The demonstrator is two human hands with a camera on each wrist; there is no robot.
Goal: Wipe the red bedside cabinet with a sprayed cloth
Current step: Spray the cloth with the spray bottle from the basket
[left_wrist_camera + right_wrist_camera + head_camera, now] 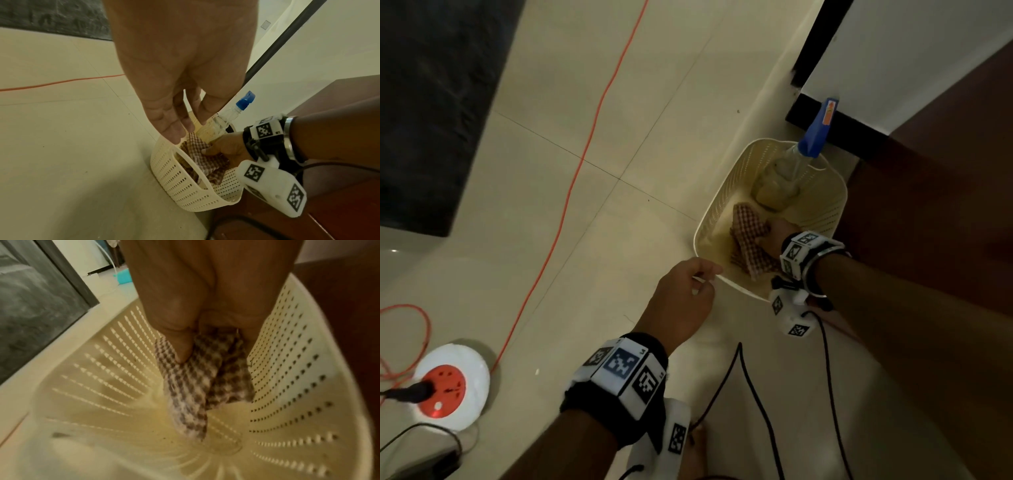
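Note:
A cream perforated basket (825,202) stands on the tiled floor beside the dark red bedside cabinet (945,164). Inside it a clear spray bottle (777,181) with a blue head leans on the far rim. A brown-and-white checked cloth (748,233) lies in the basket. My right hand (779,233) reaches into the basket and pinches the bunched cloth (189,386) between thumb and fingers. My left hand (702,277) hovers at the basket's near rim (164,146), its relaxed fingers (170,129) at that rim and holding nothing.
An orange cable (585,147) runs across the floor to a round white and red socket reel (448,383) at lower left. Black wrist cables (756,404) trail near my feet. A dark slab (431,102) fills the upper left. A white wall with black skirting (815,113) stands behind the basket.

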